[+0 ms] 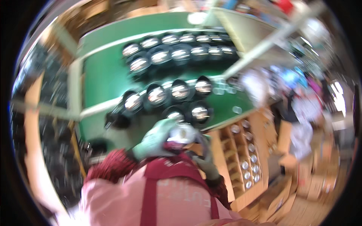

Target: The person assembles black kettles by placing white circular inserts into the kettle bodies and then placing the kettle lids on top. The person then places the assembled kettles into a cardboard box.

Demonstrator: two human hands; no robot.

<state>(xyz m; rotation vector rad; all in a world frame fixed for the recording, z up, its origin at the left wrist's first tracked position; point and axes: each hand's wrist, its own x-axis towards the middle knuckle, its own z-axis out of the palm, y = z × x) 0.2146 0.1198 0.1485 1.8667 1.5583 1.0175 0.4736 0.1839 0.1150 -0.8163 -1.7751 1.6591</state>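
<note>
My left hand (150, 141), in a pale green glove, is closed around the left side of a shiny silver round piece (182, 134), held close to my chest. My right hand (205, 156), in a greyish glove, curls around its right side. Motion blur hides the finger details and the lower part of the piece. Just beyond my hands, two black cups with silver domed centres stand on the green table (102, 83); one is a silver-centred black cup (200, 112).
Rows of similar black cups (159, 56) fill the table's far part. Small clear rings (222, 88) lie at its right. A divided cardboard box (226, 147) with silver round pieces stands to my right. Dark parts fill racks (52, 150) at left. A slanting pale post (264, 45) rises at right.
</note>
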